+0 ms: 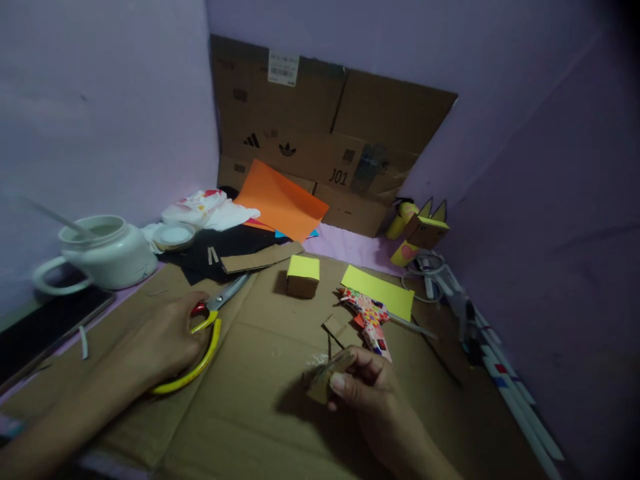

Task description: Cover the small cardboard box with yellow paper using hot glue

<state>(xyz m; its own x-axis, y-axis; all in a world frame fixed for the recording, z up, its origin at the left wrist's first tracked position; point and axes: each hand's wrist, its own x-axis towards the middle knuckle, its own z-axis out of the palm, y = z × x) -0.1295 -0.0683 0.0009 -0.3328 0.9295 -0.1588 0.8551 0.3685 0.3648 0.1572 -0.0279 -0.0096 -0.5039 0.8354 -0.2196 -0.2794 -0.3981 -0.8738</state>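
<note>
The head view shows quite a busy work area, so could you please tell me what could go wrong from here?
The scissors at the left hand point toward the cardboard strip, so their tips could snag it. The right hand pinches a small piece between thumb and fingers; pressing hard might bend it. The white pot stands beside a dark, phone-like slab, so a knock could tip it that way.

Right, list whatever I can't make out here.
All in the head view:
Scissors: handles partly hidden by the left hand.
Small piece: blurred, partly covered by the right hand.
White mug: its near wall hides the bottom inside.
Label: print too small.
Dark slab: cut off by the left edge.
</note>
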